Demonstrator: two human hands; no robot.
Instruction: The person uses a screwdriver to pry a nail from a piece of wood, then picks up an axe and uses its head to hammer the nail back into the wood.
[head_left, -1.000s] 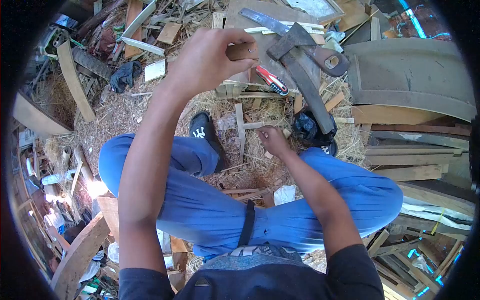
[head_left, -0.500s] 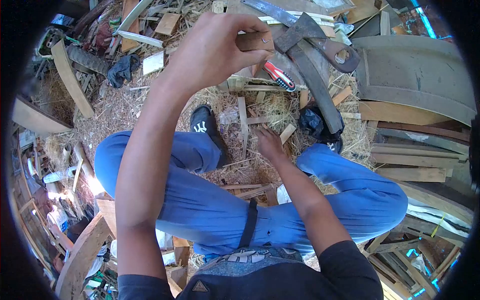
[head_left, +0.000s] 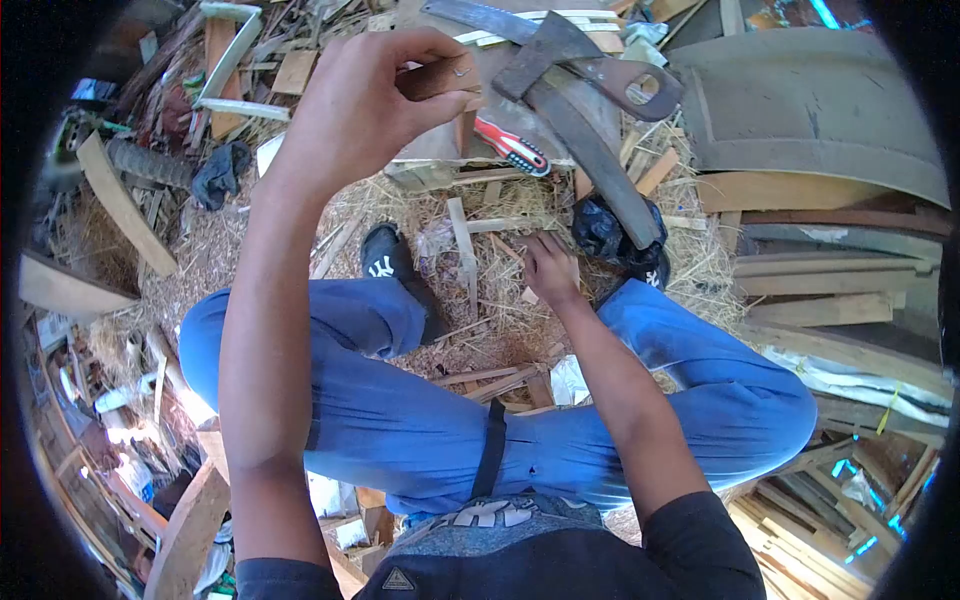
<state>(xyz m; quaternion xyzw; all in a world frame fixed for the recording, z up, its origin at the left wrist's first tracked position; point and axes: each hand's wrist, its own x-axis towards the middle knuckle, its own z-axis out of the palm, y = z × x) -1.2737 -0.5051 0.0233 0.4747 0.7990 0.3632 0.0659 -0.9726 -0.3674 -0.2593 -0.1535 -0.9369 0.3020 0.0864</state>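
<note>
My left hand is raised at the upper left, its fingers and thumb closed on a small wooden block with a bent bit of metal at its end. My right hand is low over the straw between my feet, fingers pointing away from me; what lies under them is hard to make out. Right of the block, a hatchet lies with its dark handle slanting towards my right foot. A red and black screwdriver handle lies between the block and the hatchet. A handsaw lies beneath the hatchet head.
A black plastic bag sits by my right shoe. Wood strips and straw cover the ground between my feet. Stacked boards and a large grey panel are on the right. A curved plank lies at the left.
The view has shifted, so the hatchet, screwdriver and saw appear further left. My right hand has moved slightly right and up relative to the wood strips. My left hand still holds the block.
</note>
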